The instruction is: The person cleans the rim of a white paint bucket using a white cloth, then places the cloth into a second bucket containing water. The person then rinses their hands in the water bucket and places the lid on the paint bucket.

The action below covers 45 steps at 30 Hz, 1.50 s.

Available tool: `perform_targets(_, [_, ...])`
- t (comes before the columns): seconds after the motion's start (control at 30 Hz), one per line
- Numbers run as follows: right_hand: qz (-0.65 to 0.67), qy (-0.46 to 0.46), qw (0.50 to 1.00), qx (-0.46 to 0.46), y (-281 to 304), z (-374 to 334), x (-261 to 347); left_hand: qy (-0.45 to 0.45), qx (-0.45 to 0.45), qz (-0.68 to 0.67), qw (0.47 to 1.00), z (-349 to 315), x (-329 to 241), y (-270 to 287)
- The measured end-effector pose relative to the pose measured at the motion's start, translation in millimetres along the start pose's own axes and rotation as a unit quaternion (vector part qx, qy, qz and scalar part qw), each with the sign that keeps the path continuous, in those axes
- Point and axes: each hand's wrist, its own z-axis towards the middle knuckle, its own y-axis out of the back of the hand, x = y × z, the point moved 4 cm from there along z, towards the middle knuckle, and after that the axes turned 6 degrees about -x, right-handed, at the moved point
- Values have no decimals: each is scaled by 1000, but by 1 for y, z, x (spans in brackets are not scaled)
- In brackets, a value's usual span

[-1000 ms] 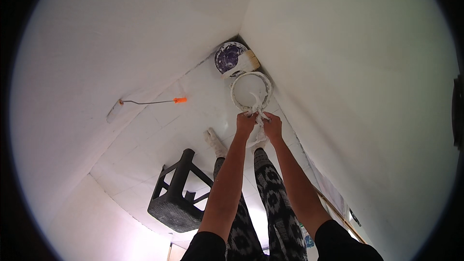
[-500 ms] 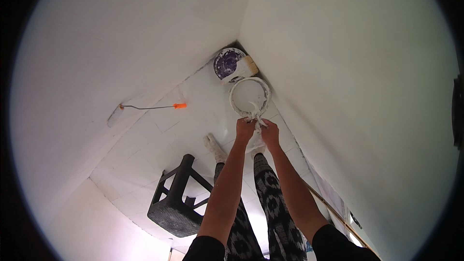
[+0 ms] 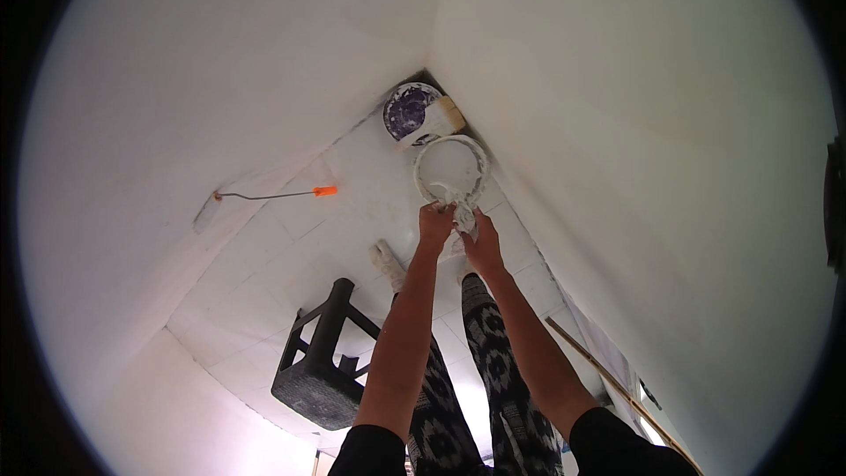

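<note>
Cloth [image 3: 465, 219], whitish and bunched, lies between left hand [image 3: 435, 225] and right hand [image 3: 482, 245], both clamped on it and about equally near, its long axis roughly fore-and-aft; it is at the near side of the bucket [image 3: 484, 163], wall [image 3: 617, 167] close on the right, floor [image 3: 304, 256] widening leftward past the black stool [image 3: 313, 392]

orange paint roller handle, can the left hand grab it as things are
Probably not right away: the left hand holds the bunched white cloth, though nothing visible stands between that hand and the orange paint roller handle off to the left.
</note>
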Motion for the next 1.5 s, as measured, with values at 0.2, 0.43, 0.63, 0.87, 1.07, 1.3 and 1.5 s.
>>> perform_targets(0.2, [-36,-27,999,-13,2,2,4,2,0,-58,998,3,1,-2])
perform_targets(0.43, [-60,-75,995,-34,-2,4,-8,-23,16,44,999,2,-4,3])
perform_targets(0.63, [-15,-141,988,-60,4,8,-21,-25,8,60,998,-6,7,8])
perform_targets(0.87, [-39,-146,986,-75,1,8,-34,53,103,-100,988,-15,19,-5])
perform_targets(1.07, [-44,-120,990,-58,-7,3,-12,44,40,-30,998,-5,19,1])
perform_targets(1.3, [-55,-118,990,-52,0,5,-23,-43,64,191,979,-13,-10,-15])
perform_targets(1.5, [-79,-72,993,-59,-3,2,-13,-89,24,228,969,-5,-1,-10])
